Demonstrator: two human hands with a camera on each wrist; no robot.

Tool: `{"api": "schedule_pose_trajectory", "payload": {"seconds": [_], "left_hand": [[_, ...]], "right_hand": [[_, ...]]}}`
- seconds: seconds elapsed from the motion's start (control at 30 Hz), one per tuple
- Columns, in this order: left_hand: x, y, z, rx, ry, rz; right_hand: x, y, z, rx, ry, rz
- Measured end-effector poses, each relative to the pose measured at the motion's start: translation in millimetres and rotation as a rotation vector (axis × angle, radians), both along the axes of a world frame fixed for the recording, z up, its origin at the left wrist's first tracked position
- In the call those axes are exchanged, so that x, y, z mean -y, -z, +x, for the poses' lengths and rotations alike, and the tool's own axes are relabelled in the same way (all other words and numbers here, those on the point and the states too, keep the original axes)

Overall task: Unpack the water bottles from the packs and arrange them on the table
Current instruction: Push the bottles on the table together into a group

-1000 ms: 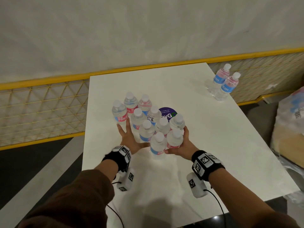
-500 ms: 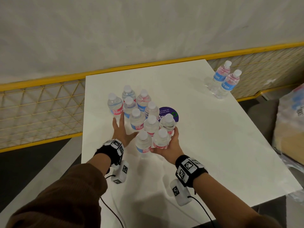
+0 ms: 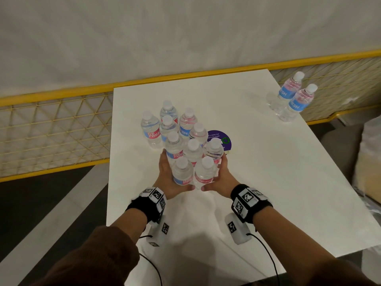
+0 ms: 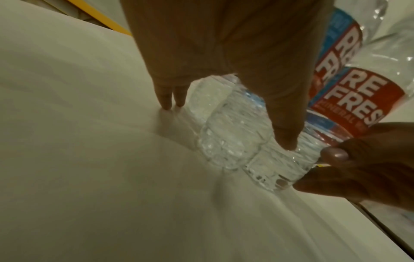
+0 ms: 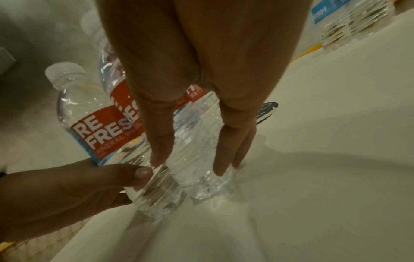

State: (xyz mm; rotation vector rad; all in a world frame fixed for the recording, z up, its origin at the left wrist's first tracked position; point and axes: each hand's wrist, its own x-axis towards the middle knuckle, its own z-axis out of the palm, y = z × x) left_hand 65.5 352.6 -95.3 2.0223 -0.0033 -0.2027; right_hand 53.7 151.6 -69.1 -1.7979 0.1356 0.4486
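Several clear water bottles with white caps and red-and-blue labels stand upright in a tight cluster (image 3: 181,145) on the white table (image 3: 268,172). My left hand (image 3: 165,174) presses flat against the cluster's left side. My right hand (image 3: 223,174) presses against its right side. Both keep their fingers straight, and the thumbs nearly meet in front of the two nearest bottles. In the left wrist view the fingers (image 4: 170,99) point down to the table beside a bottle base (image 4: 230,134). The right wrist view has straight fingers (image 5: 224,159) lying along a bottle (image 5: 197,173).
Two more bottles (image 3: 292,100) stand at the table's far right edge. A round purple sticker (image 3: 220,137) lies just right of the cluster. A yellow mesh railing (image 3: 51,124) runs behind and to the left. A plastic-wrapped pack (image 3: 369,162) sits off the right side.
Both hands have slid the cluster of bottles to the left, away from the purple sticker. The thumbs have drawn closer together in front of the nearest bottles.
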Motion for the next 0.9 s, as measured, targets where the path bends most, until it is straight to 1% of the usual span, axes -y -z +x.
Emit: {"api": "schedule_pose_trajectory", "payload": {"seconds": [0.13, 0.23, 0.33, 0.37, 0.43, 0.5, 0.6, 0.8, 0.9], "left_hand": [[-13.8, 3.9, 8.6, 0.022, -0.113, 0.029], [-23.0, -1.5, 15.9, -0.037, -0.153, 0.121], [-39.4, -4.1, 30.5, -0.085, -0.114, 0.145], [-45.2, -1.3, 36.1, -0.077, -0.097, 0.139], [-53.1, 4.2, 47.9, -0.020, -0.020, 0.057], [-54.5, 1.1, 55.4, 0.008, 0.032, -0.003], [-53.2, -13.1, 62.4, 0.053, 0.075, 0.013], [-59.6, -11.8, 83.7, 0.030, 0.101, 0.058], [-57.4, -9.8, 89.5, 0.021, 0.108, 0.082]], "right_hand": [[-16.6, 2.4, 6.0, 0.013, 0.024, -0.025], [-29.8, 5.4, 8.0, 0.025, 0.094, 0.002], [-40.6, 6.5, 7.9, 0.041, 0.153, 0.019], [-42.5, 7.9, 7.6, 0.044, 0.169, 0.021], [-44.5, 7.3, 6.7, 0.051, 0.184, 0.027], [-45.1, 6.8, 6.9, 0.047, 0.177, 0.037], [-49.1, 5.4, 7.7, 0.057, 0.194, 0.061], [-65.3, 7.1, 7.7, 0.094, 0.321, 0.059], [-73.2, 4.6, 12.0, 0.089, 0.370, 0.092]]}}
